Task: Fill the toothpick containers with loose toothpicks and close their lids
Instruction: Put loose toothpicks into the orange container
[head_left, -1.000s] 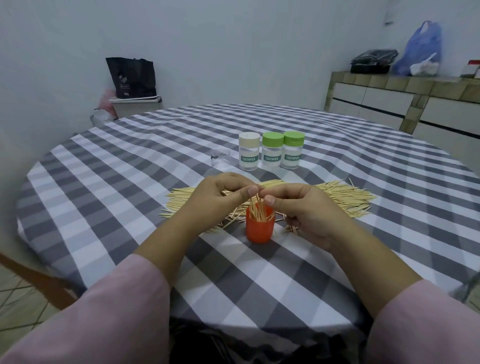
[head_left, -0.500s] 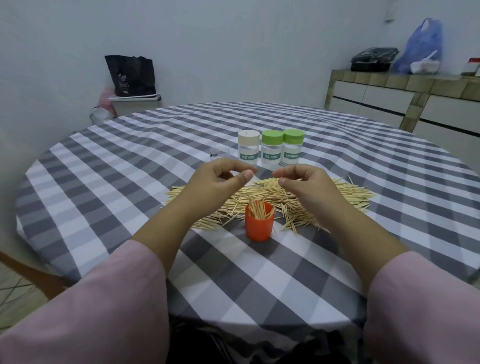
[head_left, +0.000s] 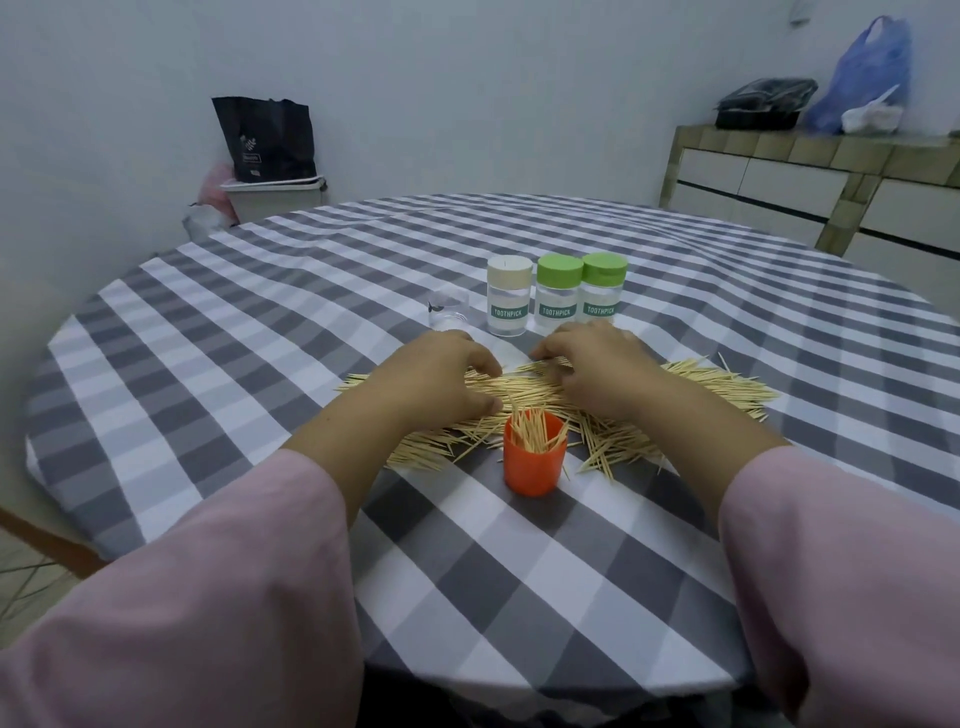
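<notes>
An open orange container (head_left: 534, 461) stands upright near me, partly filled with toothpicks. Behind it a wide heap of loose toothpicks (head_left: 717, 387) lies across the checked tablecloth. My left hand (head_left: 436, 376) and my right hand (head_left: 597, 364) rest palm down on the heap, fingers curled onto a bunch of toothpicks between them. Further back stand three closed containers labelled TOOTHPICK: one with a cream lid (head_left: 509, 303) and two with green lids (head_left: 559, 296) (head_left: 603, 291). A small clear lid (head_left: 449, 310) sits left of them.
The round table (head_left: 260, 332) carries a grey and white checked cloth. A white bin with a black bag (head_left: 265, 156) stands by the far wall. At the right a tiled counter (head_left: 810, 171) holds a blue plastic bag and a black tray.
Both hands have moved away from above the orange container, forward and down onto the toothpick heap. The pinch over the container has given way to fingers spread on the pile.
</notes>
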